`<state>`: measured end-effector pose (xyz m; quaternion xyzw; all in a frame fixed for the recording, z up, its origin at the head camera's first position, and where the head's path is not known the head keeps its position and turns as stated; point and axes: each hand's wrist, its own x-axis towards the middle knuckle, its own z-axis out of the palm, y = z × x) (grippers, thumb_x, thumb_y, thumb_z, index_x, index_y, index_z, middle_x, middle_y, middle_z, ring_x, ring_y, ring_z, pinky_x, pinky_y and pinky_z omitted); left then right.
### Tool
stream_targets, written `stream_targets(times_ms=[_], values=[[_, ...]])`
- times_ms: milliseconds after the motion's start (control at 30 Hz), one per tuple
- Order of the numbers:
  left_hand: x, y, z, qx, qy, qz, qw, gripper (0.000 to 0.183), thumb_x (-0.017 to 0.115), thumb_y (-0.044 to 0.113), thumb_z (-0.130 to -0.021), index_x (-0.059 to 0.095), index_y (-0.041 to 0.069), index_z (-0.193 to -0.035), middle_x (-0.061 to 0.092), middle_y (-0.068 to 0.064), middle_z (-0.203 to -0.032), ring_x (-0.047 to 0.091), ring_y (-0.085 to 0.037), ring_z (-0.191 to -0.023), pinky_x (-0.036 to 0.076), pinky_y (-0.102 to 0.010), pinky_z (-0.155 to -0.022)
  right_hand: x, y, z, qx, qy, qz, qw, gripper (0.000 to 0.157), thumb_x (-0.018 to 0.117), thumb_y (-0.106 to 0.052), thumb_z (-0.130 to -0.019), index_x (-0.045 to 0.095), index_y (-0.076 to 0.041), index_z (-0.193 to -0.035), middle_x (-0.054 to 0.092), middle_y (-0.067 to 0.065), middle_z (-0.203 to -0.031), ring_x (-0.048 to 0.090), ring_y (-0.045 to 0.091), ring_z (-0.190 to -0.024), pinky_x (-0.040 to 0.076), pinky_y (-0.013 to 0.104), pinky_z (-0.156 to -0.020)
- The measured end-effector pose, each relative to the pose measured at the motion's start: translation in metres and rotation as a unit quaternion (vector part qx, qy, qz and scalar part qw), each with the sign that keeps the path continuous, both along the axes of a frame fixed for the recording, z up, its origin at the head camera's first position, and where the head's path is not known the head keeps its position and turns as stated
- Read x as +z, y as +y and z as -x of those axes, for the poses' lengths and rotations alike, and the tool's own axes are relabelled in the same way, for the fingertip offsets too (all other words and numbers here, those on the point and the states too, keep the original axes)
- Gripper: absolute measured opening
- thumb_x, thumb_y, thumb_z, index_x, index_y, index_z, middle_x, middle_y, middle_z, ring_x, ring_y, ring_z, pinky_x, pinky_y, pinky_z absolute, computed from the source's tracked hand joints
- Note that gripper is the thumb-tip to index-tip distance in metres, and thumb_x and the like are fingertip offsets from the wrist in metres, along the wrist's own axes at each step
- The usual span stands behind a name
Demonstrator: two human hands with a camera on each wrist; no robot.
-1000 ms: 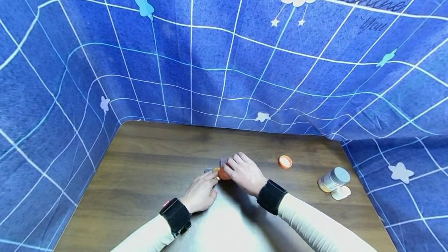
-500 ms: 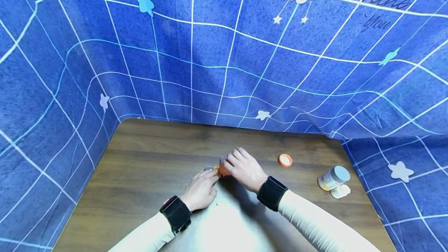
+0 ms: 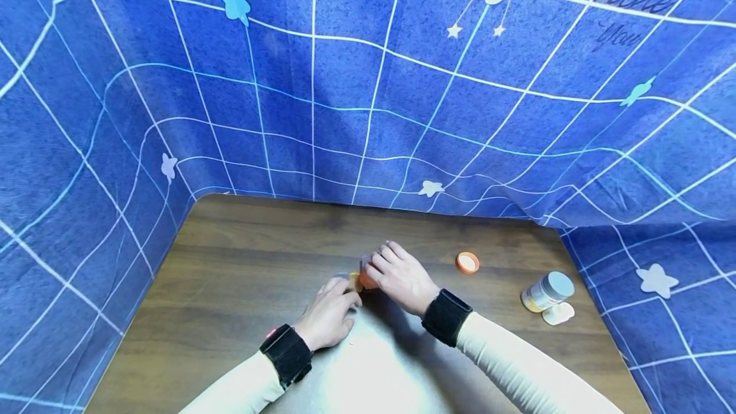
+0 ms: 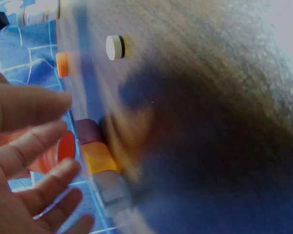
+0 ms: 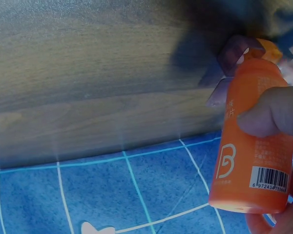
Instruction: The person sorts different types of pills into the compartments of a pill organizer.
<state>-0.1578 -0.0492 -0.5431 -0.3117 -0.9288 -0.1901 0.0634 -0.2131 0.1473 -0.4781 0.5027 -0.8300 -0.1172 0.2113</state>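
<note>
My right hand [image 3: 402, 280] grips an orange bottle [image 5: 246, 153] with white print and a barcode, its thumb across the side. The bottle is tilted, and its uncapped mouth is right at a small row of compartments like a pill case. Purple [image 5: 232, 56], orange [image 4: 100, 157] and grey [image 4: 112, 190] sections show; purple and orange stand with their lids up in the right wrist view. Beside the case is my left hand [image 3: 326, 318], its fingers loosely bent and apart around nothing in the left wrist view. What lies inside the compartments is hidden.
An orange cap [image 3: 467, 262] lies upturned on the wooden table [image 3: 259, 248], right of the hands. Farther right, a jar with a grey-blue lid [image 3: 549, 292] stands by a small white object [image 3: 558, 314]. A blue curtain [image 3: 345, 82] hangs behind the table.
My left hand has drawn back slightly, its fingers more bent and off the orange section. The right hand with the bottle rose a little, then stayed in place.
</note>
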Motion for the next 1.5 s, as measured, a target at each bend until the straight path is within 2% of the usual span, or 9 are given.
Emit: stream_targets(times_ms=[167, 233, 367, 633, 767, 933, 1167, 1300, 1500], values=[[0.002, 0.005, -0.007, -0.032, -0.046, 0.047, 0.9973, 0.028, 0.075, 0.037, -0.065, 0.063, 0.024, -0.087, 0.052, 0.008, -0.086, 0.046, -0.012, -0.083, 0.045, -0.032, -0.067, 0.000, 0.002, 0.000, -0.002, -0.007, 0.012, 1.000, 0.041, 0.021, -0.004, -0.086, 0.057, -0.007, -0.105, 0.056, 0.010, -0.101, 0.045, 0.031, -0.098, 0.035, 0.045, -0.095], [-0.002, 0.007, -0.010, -0.042, -0.072, 0.055, 0.9950, 0.029, 0.076, 0.036, -0.063, 0.064, 0.024, -0.086, 0.054, 0.009, -0.084, 0.049, -0.010, -0.079, 0.047, -0.031, -0.063, 0.000, 0.002, 0.000, 0.001, -0.006, 0.017, 1.000, 0.040, 0.022, -0.004, -0.087, 0.057, -0.007, -0.105, 0.056, 0.009, -0.101, 0.045, 0.031, -0.097, 0.036, 0.045, -0.094], [-0.009, 0.010, -0.014, -0.046, -0.090, 0.062, 0.9929, 0.026, 0.078, 0.028, -0.062, 0.063, 0.023, -0.083, 0.057, 0.008, -0.079, 0.051, -0.009, -0.072, 0.047, -0.030, -0.056, -0.001, 0.006, 0.001, -0.013, -0.007, 0.022, 1.000, 0.035, 0.027, -0.005, -0.085, 0.056, -0.008, -0.105, 0.055, 0.009, -0.099, 0.045, 0.031, -0.096, 0.035, 0.045, -0.094], [-0.012, 0.012, -0.017, -0.049, -0.073, 0.058, 0.9945, 0.014, 0.071, 0.018, -0.067, 0.060, 0.021, -0.076, 0.054, 0.008, -0.071, 0.050, -0.008, -0.065, 0.045, -0.028, -0.052, -0.003, 0.017, 0.002, -0.053, -0.017, 0.053, 0.997, 0.030, 0.047, -0.005, -0.077, 0.055, -0.009, -0.106, 0.054, 0.008, -0.098, 0.045, 0.030, -0.096, 0.036, 0.045, -0.094], [-0.013, 0.012, -0.016, -0.053, -0.056, 0.049, 0.9958, 0.012, 0.067, 0.015, -0.068, 0.058, 0.021, -0.070, 0.050, 0.009, -0.067, 0.047, -0.007, -0.061, 0.042, -0.027, -0.047, -0.007, 0.023, 0.000, -0.083, -0.052, 0.102, 0.990, 0.042, 0.057, -0.010, -0.069, 0.054, -0.008, -0.110, 0.054, 0.009, -0.100, 0.045, 0.029, -0.096, 0.037, 0.046, -0.092], [-0.015, 0.010, -0.013, -0.049, -0.051, 0.036, 0.9969, 0.012, 0.066, 0.016, -0.068, 0.056, 0.022, -0.067, 0.049, 0.010, -0.066, 0.046, -0.006, -0.060, 0.041, -0.026, -0.047, -0.015, 0.034, -0.007, -0.132, -0.120, 0.196, 0.964, 0.060, 0.069, -0.020, -0.060, 0.050, -0.009, -0.116, 0.055, 0.007, -0.101, 0.048, 0.024, -0.094, 0.041, 0.045, -0.086], [-0.015, 0.009, -0.006, -0.039, -0.065, 0.016, 0.9970, 0.020, 0.070, 0.021, -0.069, 0.051, 0.022, -0.063, 0.047, 0.012, -0.063, 0.042, -0.004, -0.057, 0.039, -0.024, -0.047, -0.024, 0.048, -0.016, -0.200, -0.222, 0.324, 0.898, 0.061, 0.072, -0.029, -0.065, 0.048, -0.014, -0.118, 0.055, 0.004, -0.102, 0.045, 0.018, -0.091, 0.042, 0.041, -0.077], [-0.008, 0.013, 0.007, -0.027, -0.043, -0.025, 0.9984, 0.020, 0.069, 0.021, -0.069, 0.050, 0.022, -0.061, 0.048, 0.011, -0.063, 0.044, -0.005, -0.057, 0.041, -0.026, -0.049, -0.033, 0.055, -0.020, -0.225, -0.244, 0.367, 0.869, 0.061, 0.072, -0.030, -0.066, 0.047, -0.014, -0.119, 0.054, 0.003, -0.103, 0.044, 0.015, -0.089, 0.043, 0.039, -0.072], [-0.002, 0.024, 0.035, 0.017, 0.016, -0.047, 0.9986, 0.020, 0.068, 0.020, -0.068, 0.050, 0.024, -0.060, 0.049, 0.009, -0.066, 0.047, -0.009, -0.059, 0.043, -0.030, -0.050, -0.043, 0.056, -0.031, -0.237, -0.266, 0.405, 0.842, 0.061, 0.072, -0.029, -0.068, 0.045, -0.014, -0.121, 0.052, 0.003, -0.105, 0.044, 0.013, -0.089, 0.044, 0.037, -0.073]])
